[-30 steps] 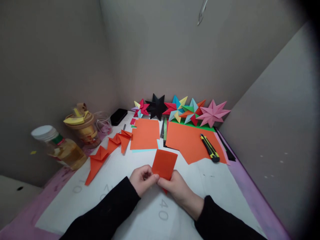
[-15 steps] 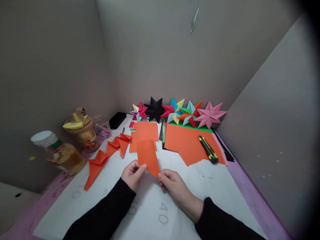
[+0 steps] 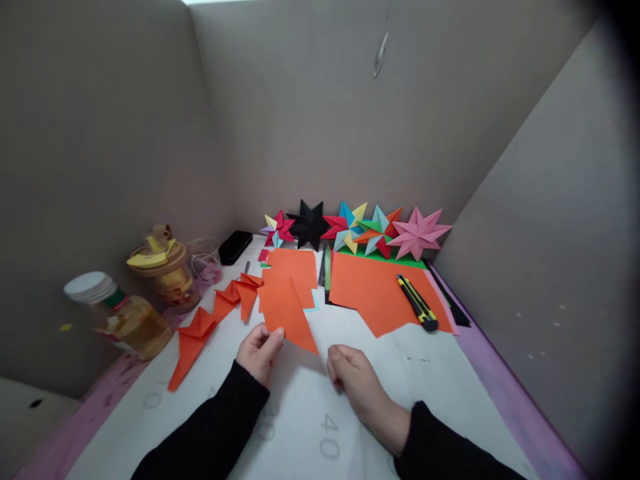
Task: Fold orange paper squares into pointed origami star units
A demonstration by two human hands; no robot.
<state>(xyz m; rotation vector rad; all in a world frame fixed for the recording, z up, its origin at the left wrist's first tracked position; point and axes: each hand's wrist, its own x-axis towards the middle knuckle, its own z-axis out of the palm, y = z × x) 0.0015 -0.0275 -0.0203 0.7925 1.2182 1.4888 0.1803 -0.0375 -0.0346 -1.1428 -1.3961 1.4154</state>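
Observation:
My left hand (image 3: 257, 352) pinches the lower edge of a folded orange paper piece (image 3: 287, 313) and holds it up above the white cutting mat (image 3: 440, 387). My right hand (image 3: 350, 377) hovers just right of the paper's bottom tip, fingers curled, touching nothing that I can see. Both arms are in black sleeves.
Folded orange units (image 3: 207, 320) lie in a row at the left. Orange sheets (image 3: 380, 290) and a yellow utility knife (image 3: 417, 303) lie behind. Several paper stars (image 3: 417, 233) line the back wall. A jar (image 3: 167, 270), a bottle (image 3: 117, 313) and a black case (image 3: 236, 245) stand at left.
Both hands held the orange paper a second ago. The right hand has let go and drawn back right; the left hand has swung the paper up and leftward.

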